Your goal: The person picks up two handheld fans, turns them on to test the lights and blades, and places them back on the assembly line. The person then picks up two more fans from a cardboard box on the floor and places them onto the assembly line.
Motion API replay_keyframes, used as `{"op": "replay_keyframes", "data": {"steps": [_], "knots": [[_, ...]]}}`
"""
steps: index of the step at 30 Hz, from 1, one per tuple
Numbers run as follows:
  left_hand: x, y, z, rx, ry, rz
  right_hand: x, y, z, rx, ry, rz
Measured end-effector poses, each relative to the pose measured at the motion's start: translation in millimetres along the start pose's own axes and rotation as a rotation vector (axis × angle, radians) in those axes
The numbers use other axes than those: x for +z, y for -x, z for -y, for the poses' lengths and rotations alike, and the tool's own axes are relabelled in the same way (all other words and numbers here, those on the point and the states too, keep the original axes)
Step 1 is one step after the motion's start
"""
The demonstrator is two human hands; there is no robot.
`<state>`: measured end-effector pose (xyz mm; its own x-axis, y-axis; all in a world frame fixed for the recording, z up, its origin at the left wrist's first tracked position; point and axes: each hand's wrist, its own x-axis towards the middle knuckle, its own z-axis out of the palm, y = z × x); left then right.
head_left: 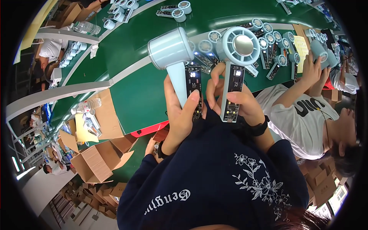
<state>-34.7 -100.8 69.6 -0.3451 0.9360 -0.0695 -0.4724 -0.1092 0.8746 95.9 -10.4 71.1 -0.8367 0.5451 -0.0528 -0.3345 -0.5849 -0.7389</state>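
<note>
My left hand [178, 117] is closed round the handle of a light-blue handheld fan [168, 48]. Its head is turned sideways, and my thumb lies on the bare black circuit board along the handle. A second light-blue handheld fan [229, 45] is gripped by my right hand [247, 105], with the round grille and silver centre facing me. My right thumb presses on that handle's open circuit board. White lights glow near the top of both boards. The two fans are held upright, side by side and apart, above the near edge of the green table [134, 97].
Several similar fans [276, 36] with exposed boards lie beyond my right hand. More fans [178, 14] rest at the far side. A person [303, 111] at right handles a fan. Cardboard boxes [96, 163] and a plastic bottle [90, 104] are at left, near a metal rail [61, 101].
</note>
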Motion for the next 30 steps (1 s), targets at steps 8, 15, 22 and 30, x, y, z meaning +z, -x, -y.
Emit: {"op": "replay_keyframes", "data": {"steps": [8, 15, 22, 30], "knots": [[-6.1, 1.6, 8.1, 0.055, -0.126, -0.059, -9.9, 1.7, -7.2, 0.026, 0.000, 0.159], [-4.4, 4.7, 5.5, 0.021, -0.067, -0.088, -7.3, -1.9, -6.2, 0.032, 0.056, 0.131], [-2.1, 5.4, 6.6, 0.034, -0.106, -0.097, -9.3, 0.8, -9.0, 0.027, -0.019, 0.146], [2.6, 11.3, 4.5, 0.019, -0.060, -0.080, -11.9, 1.8, -4.8, 0.142, -0.073, 0.169]]}}
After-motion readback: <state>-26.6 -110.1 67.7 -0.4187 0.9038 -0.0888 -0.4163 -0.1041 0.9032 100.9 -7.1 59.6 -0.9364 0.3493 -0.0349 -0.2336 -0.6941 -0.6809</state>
